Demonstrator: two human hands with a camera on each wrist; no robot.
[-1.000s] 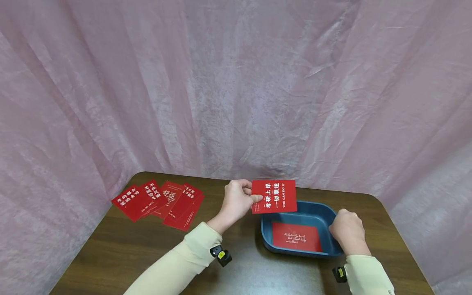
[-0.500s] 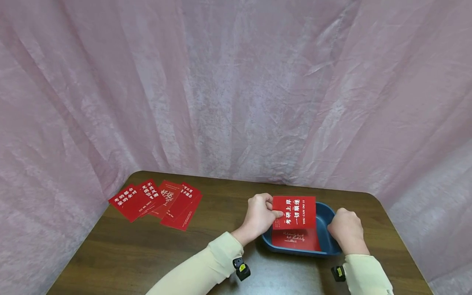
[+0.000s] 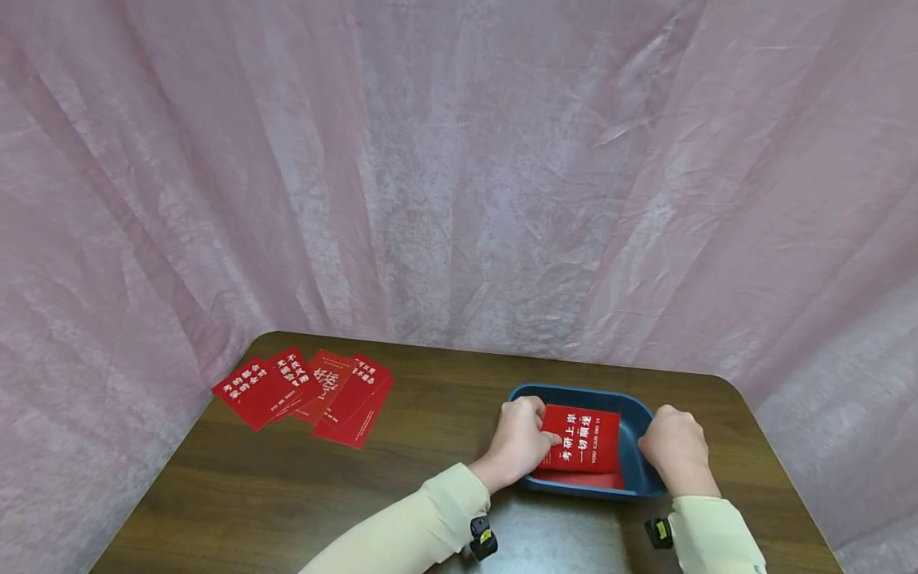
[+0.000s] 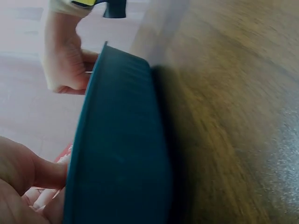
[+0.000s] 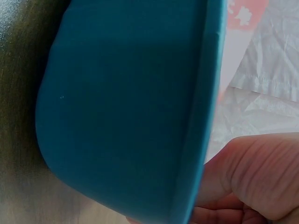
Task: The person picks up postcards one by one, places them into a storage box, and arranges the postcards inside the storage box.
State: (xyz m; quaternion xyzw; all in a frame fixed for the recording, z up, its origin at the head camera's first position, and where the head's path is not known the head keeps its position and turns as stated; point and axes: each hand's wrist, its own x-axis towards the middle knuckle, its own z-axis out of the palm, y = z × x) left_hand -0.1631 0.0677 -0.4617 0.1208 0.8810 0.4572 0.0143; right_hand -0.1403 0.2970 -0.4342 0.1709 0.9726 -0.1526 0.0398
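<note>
My left hand (image 3: 522,438) pinches a red card (image 3: 584,438) with white writing by its left edge, thumb on top. The card is low inside a blue rectangular basin (image 3: 566,392), above another red card (image 3: 581,479) that lies on the basin's bottom. My right hand (image 3: 676,448) grips the basin's right rim. In the right wrist view the thumb (image 5: 217,179) is inside the rim and fingers show beyond the outer wall. The left wrist view shows the basin's outer side (image 4: 121,140) and both hands at its rim.
Several red cards (image 3: 304,391) lie fanned and overlapping at the back left of the brown wooden table (image 3: 287,502). A pink curtain (image 3: 459,175) hangs behind the table and along its sides.
My left hand has carried the red card rightward and down into the basin, over the card lying there. My right hand has stayed on the rim.
</note>
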